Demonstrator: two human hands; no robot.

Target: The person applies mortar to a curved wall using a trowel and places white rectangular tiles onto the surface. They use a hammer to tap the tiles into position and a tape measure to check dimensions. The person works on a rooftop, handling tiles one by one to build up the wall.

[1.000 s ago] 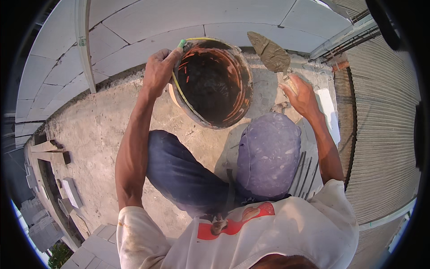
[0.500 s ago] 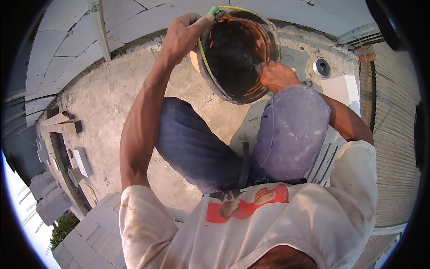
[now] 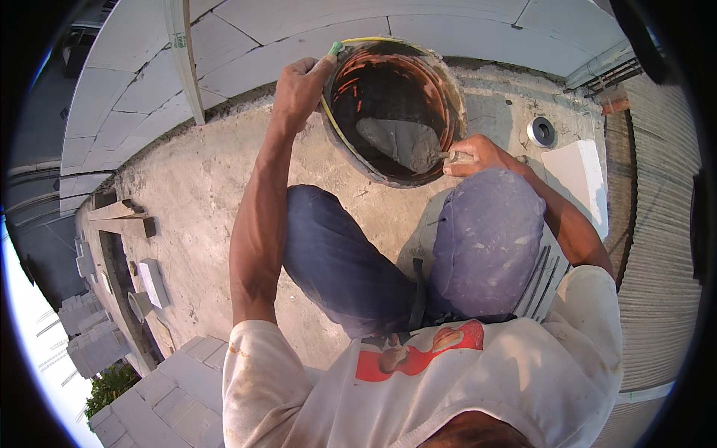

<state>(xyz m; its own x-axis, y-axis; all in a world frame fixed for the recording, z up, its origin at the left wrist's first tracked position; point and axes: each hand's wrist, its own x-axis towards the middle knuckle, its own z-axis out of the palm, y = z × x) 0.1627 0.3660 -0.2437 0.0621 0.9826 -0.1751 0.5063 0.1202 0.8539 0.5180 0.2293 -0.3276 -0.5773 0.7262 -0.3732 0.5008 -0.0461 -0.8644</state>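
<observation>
A mortar-stained bucket with an orange inside wall tilts toward me in front of my knees. Its far-left rim is gripped by my left hand, beside a yellow handle with a green piece at my thumb. My right hand is closed round the grip of a trowel at the bucket's right side. The trowel's grey, mortar-coated blade lies over the bucket's mouth, pointing left. Dark shadow hides the bucket's bottom.
A pale block wall runs behind the bucket, with a wooden post against it. To the right are a round black-and-silver roll, a white block and corrugated sheeting. Wood pieces and stacked blocks lie left.
The trowel blade, hidden in the dark bucket before, has come up into sight. My right hand has shifted slightly right and down. My left hand still holds the rim.
</observation>
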